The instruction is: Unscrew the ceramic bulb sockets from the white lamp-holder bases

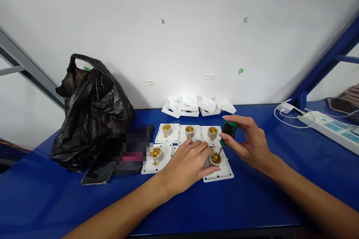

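Observation:
My right hand [248,143] pinches the green and black handle of a short screwdriver [230,129]. Its thin shaft slants down into the brass-lined cup of a lamp holder [215,158] on a square white base plate. With thumb and fingers round that cup, my left hand [186,164] steadies the lamp holder on the table. Under my left hand another white plate is mostly hidden. Behind stand three similar lamp holders in a row, the middle one [189,131] just beyond my left fingers. One more lamp holder [157,154] lies left of my left hand, brass screws beside its cup.
Several white square covers [189,104] are piled against the wall. A black plastic bag [95,108] stands left on the blue table [246,205], a phone [98,168] and a blurred dark item before it. At right lie a power strip [331,125] and white cable.

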Demonstrator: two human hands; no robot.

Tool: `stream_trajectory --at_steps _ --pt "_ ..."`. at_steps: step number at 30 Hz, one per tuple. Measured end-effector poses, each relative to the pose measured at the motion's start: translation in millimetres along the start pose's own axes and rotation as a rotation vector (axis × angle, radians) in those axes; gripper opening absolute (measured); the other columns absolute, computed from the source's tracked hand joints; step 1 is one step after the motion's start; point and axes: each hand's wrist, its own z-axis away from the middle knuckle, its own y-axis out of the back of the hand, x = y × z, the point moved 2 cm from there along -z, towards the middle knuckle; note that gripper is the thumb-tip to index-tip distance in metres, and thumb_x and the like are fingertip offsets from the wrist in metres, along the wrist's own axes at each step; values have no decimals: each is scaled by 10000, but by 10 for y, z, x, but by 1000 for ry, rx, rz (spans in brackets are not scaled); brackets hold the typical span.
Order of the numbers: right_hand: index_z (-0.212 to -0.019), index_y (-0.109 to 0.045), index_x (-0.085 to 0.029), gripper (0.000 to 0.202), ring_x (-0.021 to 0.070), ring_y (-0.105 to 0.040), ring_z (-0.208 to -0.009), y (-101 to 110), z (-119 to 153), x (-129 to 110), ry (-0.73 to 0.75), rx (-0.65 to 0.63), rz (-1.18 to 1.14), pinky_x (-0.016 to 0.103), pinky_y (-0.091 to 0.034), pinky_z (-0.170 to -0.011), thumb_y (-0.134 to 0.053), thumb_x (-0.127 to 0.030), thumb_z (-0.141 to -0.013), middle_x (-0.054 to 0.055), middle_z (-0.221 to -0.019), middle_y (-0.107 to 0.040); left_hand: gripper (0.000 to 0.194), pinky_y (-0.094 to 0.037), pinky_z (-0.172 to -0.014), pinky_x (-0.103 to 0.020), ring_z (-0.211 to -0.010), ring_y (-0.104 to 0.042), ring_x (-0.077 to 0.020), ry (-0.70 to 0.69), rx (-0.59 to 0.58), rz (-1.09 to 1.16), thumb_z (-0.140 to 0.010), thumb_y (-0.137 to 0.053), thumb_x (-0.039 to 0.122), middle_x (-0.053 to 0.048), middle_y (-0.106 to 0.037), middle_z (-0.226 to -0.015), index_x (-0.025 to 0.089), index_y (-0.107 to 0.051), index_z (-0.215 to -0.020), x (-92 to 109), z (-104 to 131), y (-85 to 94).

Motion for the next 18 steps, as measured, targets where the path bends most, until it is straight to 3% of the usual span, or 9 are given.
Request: stream_trajectory --at_steps 8,18 --pt "-1295 -568 -314 295 148 -644 -601 -4 -13 15 -70 -12 -9 280 -581 -548 -688 -327 -1026 -32 -797 -647 354 -494 -1019 -432 -1024 -729 -270 3 -4 -11 -1002 -743 505 -38 -759 -1029 176 -666 -1109 -11 4 -7" --pt "-1284 -559 -279 286 148 -670 -637 -8 -29 63 -137 -34 -9 265 -574 -546 -675 -312 -1025 -15 -834 -663 349 -497 -1000 -433 -1025 -727 -274 6 -10 -3 -996 -754 497 -29 -754 -1003 176 -669 -1102 -11 0 -14"
